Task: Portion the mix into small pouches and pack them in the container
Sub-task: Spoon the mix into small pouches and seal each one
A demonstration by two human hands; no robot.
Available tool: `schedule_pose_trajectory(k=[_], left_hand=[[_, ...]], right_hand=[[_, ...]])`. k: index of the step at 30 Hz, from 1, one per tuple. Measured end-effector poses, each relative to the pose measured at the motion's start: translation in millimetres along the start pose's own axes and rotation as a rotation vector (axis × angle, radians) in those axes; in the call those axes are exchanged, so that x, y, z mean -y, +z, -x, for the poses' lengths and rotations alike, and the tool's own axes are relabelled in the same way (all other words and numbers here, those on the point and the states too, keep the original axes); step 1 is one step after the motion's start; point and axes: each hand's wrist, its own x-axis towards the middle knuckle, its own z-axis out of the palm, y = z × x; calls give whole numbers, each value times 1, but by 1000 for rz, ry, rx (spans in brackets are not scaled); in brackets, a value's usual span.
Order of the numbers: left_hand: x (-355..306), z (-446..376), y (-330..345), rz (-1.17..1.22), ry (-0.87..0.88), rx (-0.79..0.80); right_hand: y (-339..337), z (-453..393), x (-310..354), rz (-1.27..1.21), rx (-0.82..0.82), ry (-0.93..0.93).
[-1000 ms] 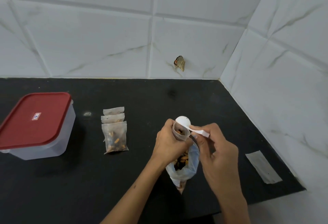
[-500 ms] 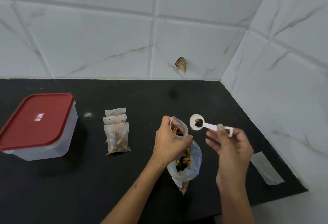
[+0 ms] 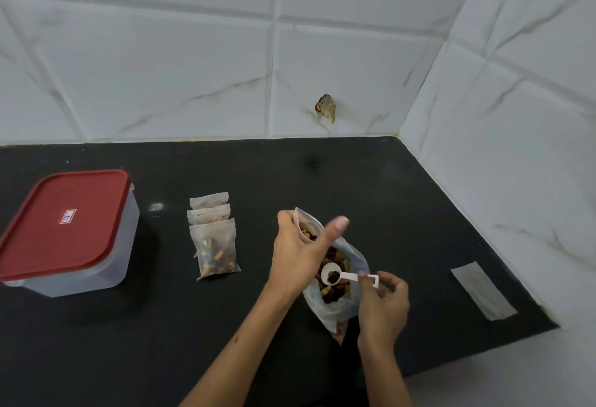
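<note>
I see my left hand gripping a small open pouch at center, thumb raised, while my right hand pinches the white scoop over the bag of mix. Three filled pouches lie at 9 o'clock on the black counter, the red-lidded container beyond them.
</note>
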Motion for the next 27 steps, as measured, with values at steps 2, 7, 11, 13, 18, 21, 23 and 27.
schedule_pose_trajectory(k=[2, 7, 11, 13, 18, 21, 23, 27], left_hand=[[0, -1, -5, 81, -29, 18], [-7, -1, -22, 67, -139, 41], [-6, -4, -42, 76, -202, 58], [-7, -4, -54, 130, -225, 31], [-14, -8, -87, 142, -198, 21], [-12, -10, -109, 145, -219, 71], [-11, -7, -120, 169, -179, 66], [-10, 0, -130, 224, -5, 76]], right_hand=[[-3, -3, -3, 154, -3, -49], [-7, 10, 21, 391, 48, -317], [13, 43, 67, 246, 627, -479], [29, 53, 76, 380, 761, -614], [63, 51, 91, 489, 817, -633], [76, 51, 95, 450, 860, -630], [79, 52, 94, 432, 861, -630], [80, 52, 86, 375, 873, -588]])
